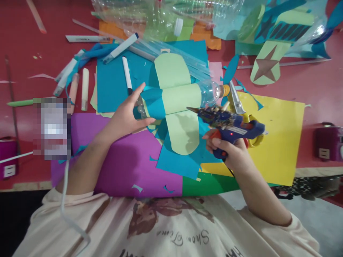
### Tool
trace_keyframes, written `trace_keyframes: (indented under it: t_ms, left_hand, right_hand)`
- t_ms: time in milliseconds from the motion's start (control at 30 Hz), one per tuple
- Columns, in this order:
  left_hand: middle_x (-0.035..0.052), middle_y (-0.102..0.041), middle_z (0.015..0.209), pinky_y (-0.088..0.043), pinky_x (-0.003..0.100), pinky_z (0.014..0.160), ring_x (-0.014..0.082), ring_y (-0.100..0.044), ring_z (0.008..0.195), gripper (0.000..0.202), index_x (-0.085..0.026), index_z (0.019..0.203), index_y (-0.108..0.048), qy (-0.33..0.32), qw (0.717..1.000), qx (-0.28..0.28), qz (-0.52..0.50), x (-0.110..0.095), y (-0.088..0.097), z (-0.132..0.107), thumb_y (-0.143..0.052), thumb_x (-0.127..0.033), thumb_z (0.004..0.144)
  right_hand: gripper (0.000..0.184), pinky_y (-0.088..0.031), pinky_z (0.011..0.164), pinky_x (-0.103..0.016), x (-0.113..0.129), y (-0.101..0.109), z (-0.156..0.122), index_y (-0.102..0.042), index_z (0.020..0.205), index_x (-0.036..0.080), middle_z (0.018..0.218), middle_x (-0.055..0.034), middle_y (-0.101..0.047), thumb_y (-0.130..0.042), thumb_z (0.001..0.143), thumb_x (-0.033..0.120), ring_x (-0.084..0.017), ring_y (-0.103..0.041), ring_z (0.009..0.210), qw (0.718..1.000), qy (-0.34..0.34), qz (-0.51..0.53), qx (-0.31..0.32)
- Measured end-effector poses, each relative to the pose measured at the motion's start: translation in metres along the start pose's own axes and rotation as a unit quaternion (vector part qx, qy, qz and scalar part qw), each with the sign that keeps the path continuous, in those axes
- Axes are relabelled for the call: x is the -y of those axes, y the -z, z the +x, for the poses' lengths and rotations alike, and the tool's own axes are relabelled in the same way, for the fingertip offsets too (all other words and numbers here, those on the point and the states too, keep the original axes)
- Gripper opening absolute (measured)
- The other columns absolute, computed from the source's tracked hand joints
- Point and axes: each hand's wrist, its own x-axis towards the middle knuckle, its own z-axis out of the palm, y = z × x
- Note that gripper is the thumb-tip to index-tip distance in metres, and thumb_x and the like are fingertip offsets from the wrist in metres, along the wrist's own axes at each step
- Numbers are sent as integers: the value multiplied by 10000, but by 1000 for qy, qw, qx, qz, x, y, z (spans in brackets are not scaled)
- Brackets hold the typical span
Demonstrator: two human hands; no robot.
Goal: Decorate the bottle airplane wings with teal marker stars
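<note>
My left hand (125,116) grips the rear end of a clear plastic bottle plane (177,98) wrapped in blue and pale green paper, with pale green wings above and below. My right hand (227,150) is closed round the handle of a blue glue gun (233,125), a finger on its orange trigger. The gun's nozzle points left and sits close to the bottle, near where the lower wing joins it.
Sheets of purple (125,160), yellow (278,139), blue and green paper cover the red table. Scissors (237,100) lie beside the glue gun. Markers (127,75) and glue sticks (85,88) lie at the left. Empty bottles (160,14) and another paper plane (278,39) lie at the back.
</note>
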Motion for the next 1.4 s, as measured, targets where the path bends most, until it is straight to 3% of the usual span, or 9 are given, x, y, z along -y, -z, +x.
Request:
trace_keyframes:
  t_ms: [100, 200, 333, 533, 900, 1400]
  left_hand:
    - [50, -394, 1570, -406, 461, 1149, 346, -419, 1416, 961, -295, 1549, -248, 10, 1000, 0, -17, -6, -2, -1, -612, -730, 773]
    - [67, -344, 1599, -378, 466, 1163, 347, -393, 1430, 1034, -250, 1549, -247, 19, 999, 2, -27, -12, -1, -1, -590, -803, 745]
    - [76, -319, 1611, -354, 461, 1179, 343, -383, 1434, 1109, -211, 1547, -252, 25, 999, 4, -31, -15, 0, -1, -550, -880, 714]
    - [34, -337, 1605, -406, 447, 1151, 349, -410, 1415, 1128, -241, 1544, -276, 35, 998, 6, -45, -15, 1, 0, -589, -887, 674]
    - [58, -325, 1609, -406, 444, 1154, 353, -421, 1405, 1190, -198, 1551, -254, 32, 999, 11, -42, -17, 2, 0, -569, -914, 654]
    - [46, -312, 1617, -394, 454, 1160, 360, -407, 1413, 1166, -240, 1552, -257, 30, 999, 10, -39, -16, 2, -1, -559, -919, 654]
  right_hand:
    - [172, -362, 476, -267, 0, -10, 0, -696, 782, 195, 576, 23, -558, -729, 673, 324, -115, -478, 522, 995, 10, -99, -15]
    - [151, -358, 464, -259, 2, -21, 2, -629, 705, 195, 550, 38, -518, -694, 666, 325, -94, -422, 488, 991, 25, -133, -20]
    - [172, -373, 466, -256, 2, -27, 4, -591, 672, 197, 529, 41, -498, -671, 680, 350, -92, -411, 480, 989, 32, -140, -16]
    - [203, -398, 491, -259, -1, -27, 6, -555, 591, 196, 538, 24, -520, -663, 673, 348, -98, -441, 494, 988, 42, -149, -24]
    - [211, -435, 531, -281, -1, -30, 8, -545, 616, 194, 558, 18, -524, -660, 684, 358, -108, -460, 525, 986, 48, -156, -19]
    - [197, -455, 572, -304, -4, -28, 7, -551, 621, 206, 558, 21, -515, -657, 680, 360, -118, -455, 532, 984, 52, -165, -44]
